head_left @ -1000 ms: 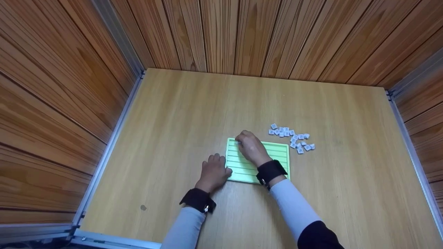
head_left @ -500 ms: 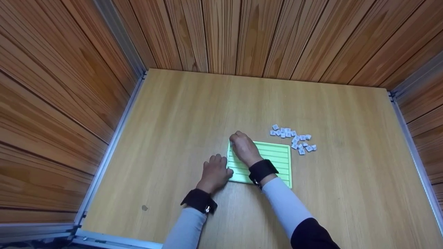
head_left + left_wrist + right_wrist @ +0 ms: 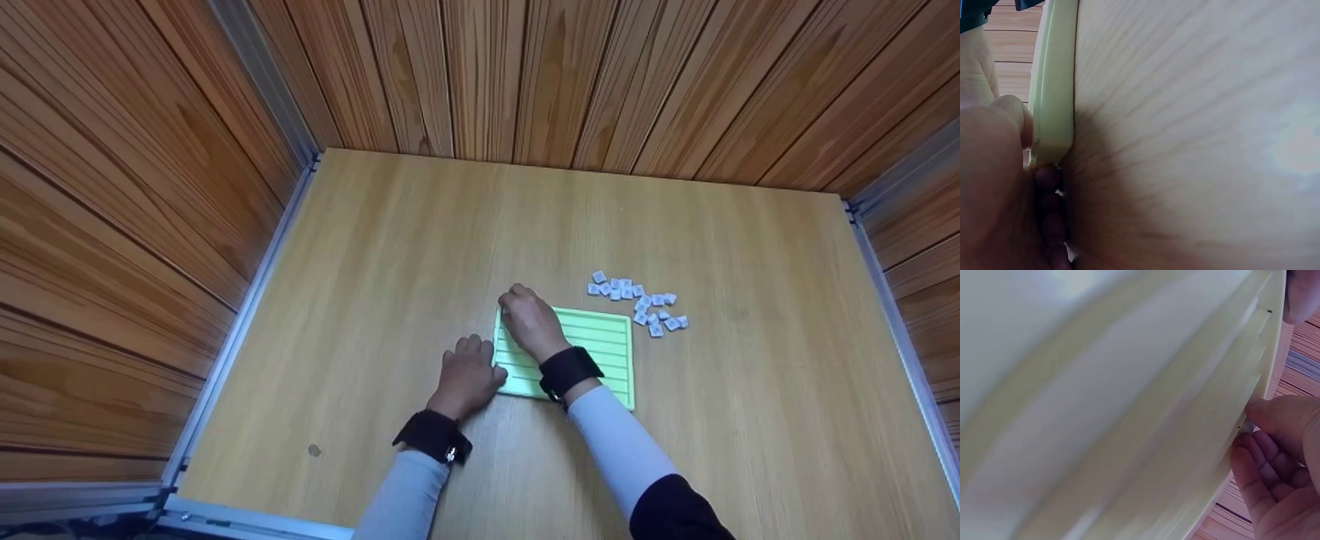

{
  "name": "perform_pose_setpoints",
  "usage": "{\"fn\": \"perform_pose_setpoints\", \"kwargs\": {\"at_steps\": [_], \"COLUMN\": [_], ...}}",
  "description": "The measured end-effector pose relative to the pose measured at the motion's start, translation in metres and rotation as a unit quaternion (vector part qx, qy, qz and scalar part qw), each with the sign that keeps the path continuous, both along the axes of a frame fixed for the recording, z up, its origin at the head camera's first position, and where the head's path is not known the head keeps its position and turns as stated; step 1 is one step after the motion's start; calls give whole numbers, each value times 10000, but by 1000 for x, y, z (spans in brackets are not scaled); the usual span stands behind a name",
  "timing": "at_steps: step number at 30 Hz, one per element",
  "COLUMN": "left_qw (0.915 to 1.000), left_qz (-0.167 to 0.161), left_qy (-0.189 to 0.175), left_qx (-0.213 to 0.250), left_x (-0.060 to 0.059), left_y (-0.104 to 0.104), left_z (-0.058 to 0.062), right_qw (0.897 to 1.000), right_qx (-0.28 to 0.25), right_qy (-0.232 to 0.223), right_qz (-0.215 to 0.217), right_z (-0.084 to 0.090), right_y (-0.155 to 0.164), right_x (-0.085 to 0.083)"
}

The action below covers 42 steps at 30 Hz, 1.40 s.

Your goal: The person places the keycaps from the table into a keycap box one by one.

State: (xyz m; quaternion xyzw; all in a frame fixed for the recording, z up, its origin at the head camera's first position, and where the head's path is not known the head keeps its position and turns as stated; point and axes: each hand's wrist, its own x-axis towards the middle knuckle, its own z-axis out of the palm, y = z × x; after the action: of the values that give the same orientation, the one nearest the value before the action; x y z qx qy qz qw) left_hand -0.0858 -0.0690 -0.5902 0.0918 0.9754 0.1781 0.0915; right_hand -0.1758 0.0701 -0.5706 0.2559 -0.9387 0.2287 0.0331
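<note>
A light green board (image 3: 592, 341) with parallel ridges lies flat on the wooden table. At its far left corner my right hand (image 3: 532, 322) pinches a small white tile (image 3: 1248, 428) between thumb and fingertips, low against the ridges in the right wrist view. The fingers hide most of that tile. My left hand (image 3: 466, 375) holds the board's near left corner. Its thumb lies at the near edge and its fingers run along the left side; the left wrist view shows them close against the board's edge (image 3: 1054, 107).
Several small white tiles (image 3: 626, 292) with markings lie loosely scattered beyond and right of the board. The table (image 3: 360, 300) has wood-plank walls (image 3: 480, 82) at the back and sides, with metal rails (image 3: 240, 330) along the edges.
My right hand has moved left from along the board's far edge to its far left corner, then stays there. My left hand keeps its place.
</note>
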Motion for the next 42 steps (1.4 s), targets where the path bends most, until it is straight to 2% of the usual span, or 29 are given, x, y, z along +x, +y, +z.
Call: {"fn": "perform_pose_setpoints", "kwargs": {"at_steps": [10, 16, 34, 42], "left_qw": [10000, 10000, 9999, 9998], "left_qz": [-16, -5, -23, -11], "left_qy": [-27, -55, -111, -220], "left_qx": [-26, -13, 45, 31], "left_x": [0, 0, -1, -1], "left_y": [1, -1, 0, 1], "left_z": [1, 0, 0, 0], "right_qw": [9999, 9998, 9936, 9892], "right_qx": [-133, 89, 178, 153], "right_qy": [54, 55, -148, -49], "right_qz": [-79, -158, -1104, -1460], "right_z": [3, 10, 24, 23], "right_y": [8, 25, 117, 156], "right_x": [3, 4, 14, 23]}}
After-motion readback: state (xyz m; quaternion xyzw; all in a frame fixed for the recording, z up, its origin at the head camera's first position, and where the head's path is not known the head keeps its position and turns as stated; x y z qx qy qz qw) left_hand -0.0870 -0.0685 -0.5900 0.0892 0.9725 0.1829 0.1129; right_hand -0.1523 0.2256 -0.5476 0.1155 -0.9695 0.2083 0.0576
